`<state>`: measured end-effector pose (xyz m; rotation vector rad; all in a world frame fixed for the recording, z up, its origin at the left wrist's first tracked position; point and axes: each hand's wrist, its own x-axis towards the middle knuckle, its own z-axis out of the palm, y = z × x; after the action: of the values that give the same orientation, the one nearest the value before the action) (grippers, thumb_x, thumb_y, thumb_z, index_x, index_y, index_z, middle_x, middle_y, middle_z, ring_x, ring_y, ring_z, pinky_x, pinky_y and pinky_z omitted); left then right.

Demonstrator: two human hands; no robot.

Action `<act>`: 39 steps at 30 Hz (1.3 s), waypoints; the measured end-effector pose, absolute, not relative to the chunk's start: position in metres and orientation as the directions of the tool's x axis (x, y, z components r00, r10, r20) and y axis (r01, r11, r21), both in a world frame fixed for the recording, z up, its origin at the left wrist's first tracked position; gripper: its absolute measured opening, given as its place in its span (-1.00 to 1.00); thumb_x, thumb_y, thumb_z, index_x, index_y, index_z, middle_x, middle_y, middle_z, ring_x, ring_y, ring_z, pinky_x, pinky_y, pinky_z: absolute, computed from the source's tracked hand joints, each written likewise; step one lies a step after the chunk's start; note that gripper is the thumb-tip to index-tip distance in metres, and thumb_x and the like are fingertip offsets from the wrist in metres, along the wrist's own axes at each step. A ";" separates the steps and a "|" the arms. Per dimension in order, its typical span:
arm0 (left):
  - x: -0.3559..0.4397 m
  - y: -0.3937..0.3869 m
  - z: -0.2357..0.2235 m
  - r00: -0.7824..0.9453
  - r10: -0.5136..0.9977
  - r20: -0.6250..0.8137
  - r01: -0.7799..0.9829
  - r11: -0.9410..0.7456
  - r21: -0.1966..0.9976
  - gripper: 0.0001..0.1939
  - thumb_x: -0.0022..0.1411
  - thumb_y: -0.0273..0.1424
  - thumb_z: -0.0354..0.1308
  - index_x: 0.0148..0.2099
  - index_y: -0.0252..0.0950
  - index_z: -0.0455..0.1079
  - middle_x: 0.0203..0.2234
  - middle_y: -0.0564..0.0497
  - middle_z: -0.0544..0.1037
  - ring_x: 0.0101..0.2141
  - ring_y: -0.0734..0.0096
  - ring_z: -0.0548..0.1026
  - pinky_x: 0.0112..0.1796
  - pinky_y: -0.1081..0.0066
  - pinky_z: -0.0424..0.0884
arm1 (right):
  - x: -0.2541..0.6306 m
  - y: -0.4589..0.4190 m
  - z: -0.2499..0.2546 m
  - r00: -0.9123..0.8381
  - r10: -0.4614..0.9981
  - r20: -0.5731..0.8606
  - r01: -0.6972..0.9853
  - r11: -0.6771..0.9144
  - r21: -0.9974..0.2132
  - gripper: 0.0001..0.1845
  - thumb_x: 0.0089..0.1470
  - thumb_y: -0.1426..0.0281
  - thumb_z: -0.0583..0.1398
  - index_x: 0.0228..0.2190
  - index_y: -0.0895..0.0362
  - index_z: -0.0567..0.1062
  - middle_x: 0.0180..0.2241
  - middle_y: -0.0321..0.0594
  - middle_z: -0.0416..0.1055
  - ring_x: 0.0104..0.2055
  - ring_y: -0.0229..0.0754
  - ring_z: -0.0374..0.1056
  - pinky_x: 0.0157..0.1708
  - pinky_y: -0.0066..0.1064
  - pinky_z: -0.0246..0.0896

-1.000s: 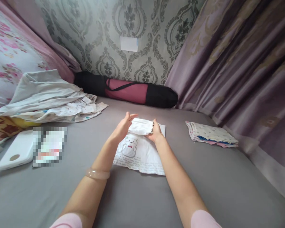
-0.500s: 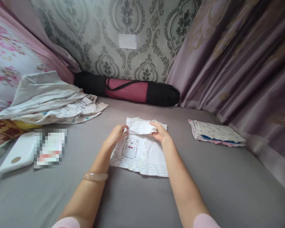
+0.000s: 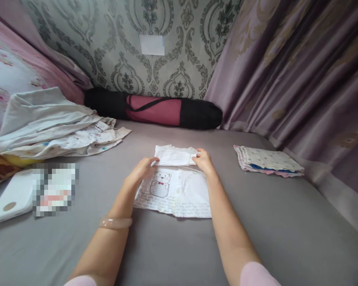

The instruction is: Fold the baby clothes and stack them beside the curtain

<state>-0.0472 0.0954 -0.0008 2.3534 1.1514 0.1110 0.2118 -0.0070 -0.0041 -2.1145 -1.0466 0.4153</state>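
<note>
So I've got a folded white cloth (image 3: 174, 156) stretched flat between my two hands, right in the middle of everything. It sits at the far end of a white shirt (image 3: 193, 190), over the upper part; I can't tell if it's lying on the shirt or just above it. My left hand (image 3: 146, 167) is curled mostly closed, thumb and fingers pinching the cloth's left end. My right hand (image 3: 203, 161) is partly closed too, thumb on the near side, holding the right end.

The shirt is spread on a gray sheet (image 3: 173, 254), hem toward me, with a little bear print on its left half (red bow tie and all), buttons down the middle and lines of lettering along the bottom. There's a pale bangle (image 3: 115, 223) on my left wrist.

Over on the right, well apart from the shirt, is a stack of folded cloths (image 3: 268, 161), dotted one on top, blue and pink edges underneath. Far left is a loose heap of clothes (image 3: 62, 123); nearer on that side lie a white flat case (image 3: 16, 194) and a pixelated item (image 3: 55, 190) just beside it. A long black and dark-red bag (image 3: 153, 110) lies at the far edge, along the patterned wall (image 3: 113, 39).
</note>
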 end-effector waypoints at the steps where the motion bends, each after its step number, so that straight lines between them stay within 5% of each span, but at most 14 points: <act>1: -0.047 0.094 0.001 0.636 0.758 -0.147 0.715 -0.506 0.482 -0.48 0.19 -0.31 0.00 0.19 -0.25 0.38 -0.28 -0.08 0.52 -0.26 0.24 0.47 -0.18 0.37 0.33 | 0.212 -0.009 -0.001 0.625 0.781 0.011 0.563 -0.441 -0.699 -0.44 -0.03 0.56 0.18 0.07 0.20 0.38 -0.20 -0.09 0.57 -0.09 -0.12 0.48 -0.05 -0.33 0.33; 8: -0.046 0.094 0.005 0.588 0.802 -0.103 0.690 -0.432 0.580 -0.52 0.28 -0.18 -0.06 0.11 -0.27 0.43 -0.38 -0.03 0.54 -0.35 0.31 0.47 -0.27 0.42 0.32 | 0.181 -0.019 0.023 0.542 0.834 0.107 0.786 -0.457 -0.417 -0.50 0.21 0.57 -0.06 0.15 0.27 0.32 0.07 0.12 0.40 0.17 -0.04 0.29 0.14 -0.28 0.14; 11: -0.046 0.097 -0.001 0.539 0.840 -0.071 0.708 -0.406 0.577 -0.55 0.24 -0.28 0.00 0.13 -0.28 0.41 -0.32 -0.05 0.57 -0.33 0.30 0.48 -0.26 0.41 0.32 | 0.159 -0.015 0.025 0.358 0.934 0.014 0.860 -0.323 -0.395 -0.47 0.31 0.38 -0.09 0.25 0.25 0.21 0.31 0.04 0.11 0.36 -0.06 -0.03 0.29 -0.24 -0.10; 14: -0.047 0.097 -0.004 0.535 0.842 -0.072 0.702 -0.396 0.593 -0.56 0.18 -0.31 0.07 0.11 -0.25 0.41 -0.33 -0.03 0.56 -0.33 0.31 0.48 -0.28 0.43 0.31 | 0.142 -0.012 0.019 0.312 0.934 -0.175 0.856 -0.356 -0.374 -0.33 0.34 0.20 -0.13 0.34 0.30 -0.02 0.41 0.01 -0.25 0.44 0.01 -0.37 0.35 -0.08 -0.37; 20: -0.048 0.091 0.003 0.450 0.882 -0.140 0.736 -0.278 0.618 -0.61 0.16 -0.29 0.14 0.03 -0.32 0.37 -0.24 -0.07 0.57 -0.31 0.35 0.49 -0.34 0.48 0.31 | 0.142 -0.010 0.008 0.318 0.912 -0.259 0.865 -0.391 -0.315 -0.26 0.34 0.14 -0.16 0.36 0.33 -0.17 0.42 0.00 -0.41 0.44 0.00 -0.53 0.35 -0.05 -0.58; 25: -0.046 0.090 0.007 0.417 0.889 -0.188 0.792 -0.253 0.556 -0.74 0.20 -0.23 0.10 -0.20 -0.30 0.47 -0.29 -0.10 0.59 -0.29 0.29 0.51 -0.34 0.45 0.29 | 0.140 -0.018 0.030 0.308 0.899 -0.312 0.886 -0.391 -0.250 -0.28 0.31 0.23 -0.04 0.35 0.33 -0.08 0.41 0.08 -0.32 0.44 0.05 -0.41 0.34 -0.06 -0.39; 28: -0.046 0.090 0.010 0.405 0.888 -0.218 0.800 -0.229 0.555 -0.72 0.21 -0.21 0.09 -0.20 -0.30 0.49 -0.34 -0.11 0.60 -0.31 0.28 0.52 -0.36 0.44 0.29 | 0.131 -0.017 0.050 0.250 0.938 -0.239 0.931 -0.301 -0.206 -0.50 0.26 0.39 0.02 0.18 0.28 0.32 0.27 0.16 0.16 0.34 0.10 0.01 0.24 -0.08 -0.09; 31: -0.048 0.089 0.015 0.403 0.882 -0.244 0.803 -0.214 0.556 -0.71 0.21 -0.22 0.10 -0.20 -0.32 0.51 -0.34 -0.13 0.60 -0.30 0.26 0.52 -0.35 0.42 0.30 | 0.122 0.006 0.061 0.170 0.974 -0.147 0.949 -0.202 -0.241 -0.61 0.28 0.41 -0.04 -0.01 0.09 0.50 0.05 -0.04 0.46 0.14 0.00 0.30 0.09 -0.23 0.12; 35: -0.049 0.088 0.018 0.404 0.880 -0.249 0.790 -0.199 0.580 -0.70 0.21 -0.20 0.10 -0.21 -0.32 0.51 -0.38 -0.13 0.60 -0.32 0.25 0.53 -0.36 0.41 0.31 | 0.117 0.059 0.051 0.104 0.995 -0.008 0.948 -0.102 -0.301 -0.56 0.28 0.46 -0.06 0.04 0.05 0.49 0.06 -0.16 0.46 0.13 -0.07 0.30 0.09 -0.29 0.14; 39: -0.049 0.090 0.014 0.397 0.882 -0.255 0.788 -0.185 0.588 -0.69 0.20 -0.18 0.11 -0.24 -0.32 0.50 -0.39 -0.12 0.60 -0.33 0.26 0.53 -0.38 0.42 0.30 | 0.117 0.098 0.034 0.005 0.999 -0.033 0.958 -0.015 -0.287 -0.46 0.21 0.59 -0.04 0.12 0.00 0.41 0.13 -0.26 0.39 0.16 -0.13 0.22 0.16 -0.28 0.07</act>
<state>-0.0486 0.0901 0.0140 2.0012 1.4224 0.1845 0.1167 0.0984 0.0340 -2.0895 -2.0679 0.3387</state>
